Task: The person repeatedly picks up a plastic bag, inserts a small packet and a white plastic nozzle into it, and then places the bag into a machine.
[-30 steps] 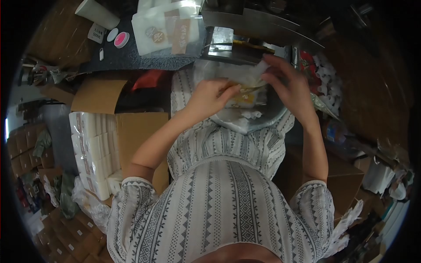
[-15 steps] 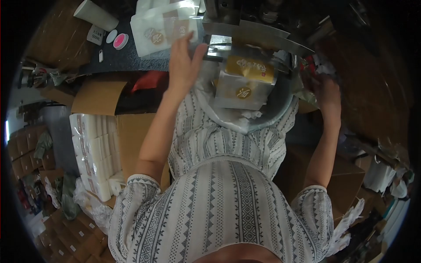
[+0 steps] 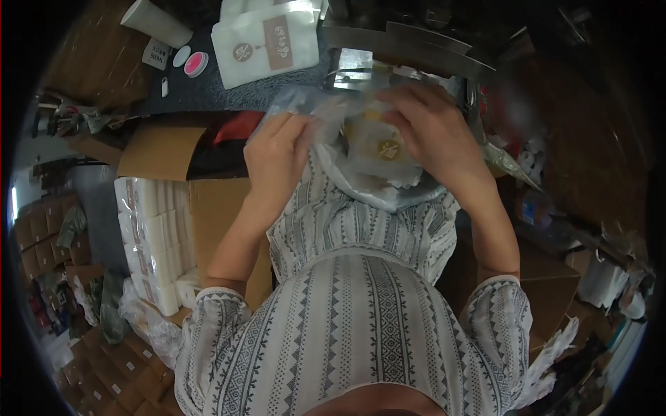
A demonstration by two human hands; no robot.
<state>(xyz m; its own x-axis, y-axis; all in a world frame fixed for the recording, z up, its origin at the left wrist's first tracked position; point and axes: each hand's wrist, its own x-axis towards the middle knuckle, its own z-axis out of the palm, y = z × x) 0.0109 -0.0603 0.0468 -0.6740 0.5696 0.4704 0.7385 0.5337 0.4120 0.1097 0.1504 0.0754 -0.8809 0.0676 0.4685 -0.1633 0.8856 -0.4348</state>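
Observation:
My left hand [image 3: 276, 154] is closed in a pinch on a clear plastic bag [image 3: 295, 100], left of the basin. The film stretches right to my right hand [image 3: 440, 139], whose bent fingers grip its far side above the basin; motion blurs the fingertips. Beneath the hands a plastic-lined basin [image 3: 390, 201] rests on my lap. A packet with a round gold label [image 3: 388, 150] lies in it, partly hidden by the right hand and the film. On the dark mat at the upper left are flat white printed bags [image 3: 243, 55].
A white cup [image 3: 157, 24], a pink round tin [image 3: 196, 64] and a white lid [image 3: 182, 56] sit beside the bags. An open carton [image 3: 232, 208] stands at left, near wrapped white packs [image 3: 156, 236]. Metal machine parts [image 3: 430, 45] are beyond the basin.
The left hand has moved down from the printed bags and closed on clear film. The right hand has come from the far right to above the basin, now covering much of the gold-labelled packet.

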